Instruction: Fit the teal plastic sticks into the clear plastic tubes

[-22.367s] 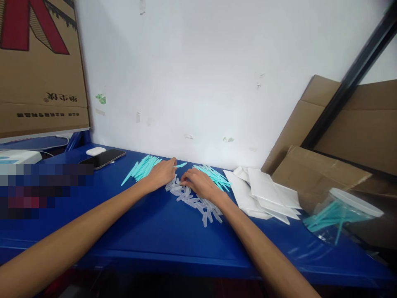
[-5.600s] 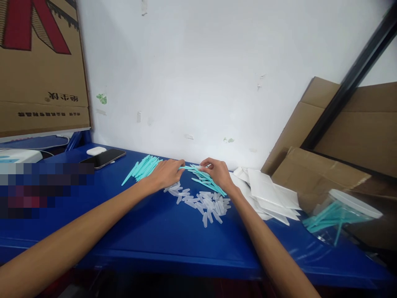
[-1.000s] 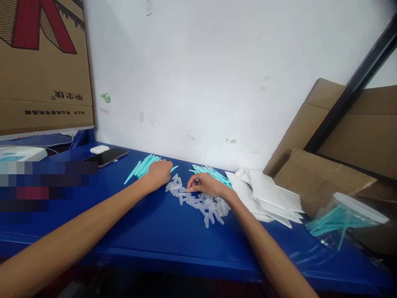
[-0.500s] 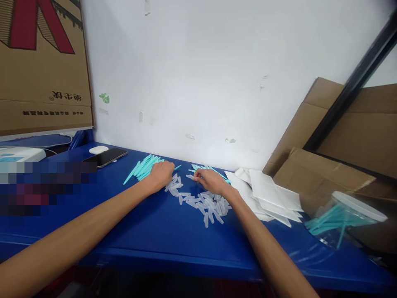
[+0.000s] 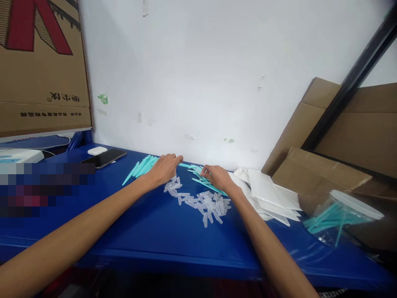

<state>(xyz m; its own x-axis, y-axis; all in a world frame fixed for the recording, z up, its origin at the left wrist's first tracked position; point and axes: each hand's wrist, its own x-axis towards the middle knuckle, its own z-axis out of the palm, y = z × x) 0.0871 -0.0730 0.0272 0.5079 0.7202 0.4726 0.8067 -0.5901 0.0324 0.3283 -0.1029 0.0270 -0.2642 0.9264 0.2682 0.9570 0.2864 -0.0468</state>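
Note:
My left hand point(image 5: 167, 169) is closed at the back of the blue table, with a teal stick point(image 5: 185, 165) pointing right from its fingertips. Left of it lies a bundle of teal sticks point(image 5: 143, 167). My right hand point(image 5: 217, 177) is pinched over the loose teal sticks point(image 5: 209, 186); whatever is between its fingers is too small to make out. Small translucent tapered pieces lie in front of both hands, a small group point(image 5: 173, 187) on the left and a larger heap point(image 5: 208, 205) on the right.
White packets point(image 5: 265, 190) lie right of my right hand. Farther right, a clear tub point(image 5: 341, 219) holds teal sticks, before cardboard point(image 5: 322, 169). A phone point(image 5: 107, 158) and a white case point(image 5: 97, 151) are at the back left. The table's front edge point(image 5: 173, 258) runs below.
My left hand has shifted slightly right and up, its stick now showing more. My right hand has moved slightly right, over the teal sticks; the translucent piece at its fingertips is no longer visible.

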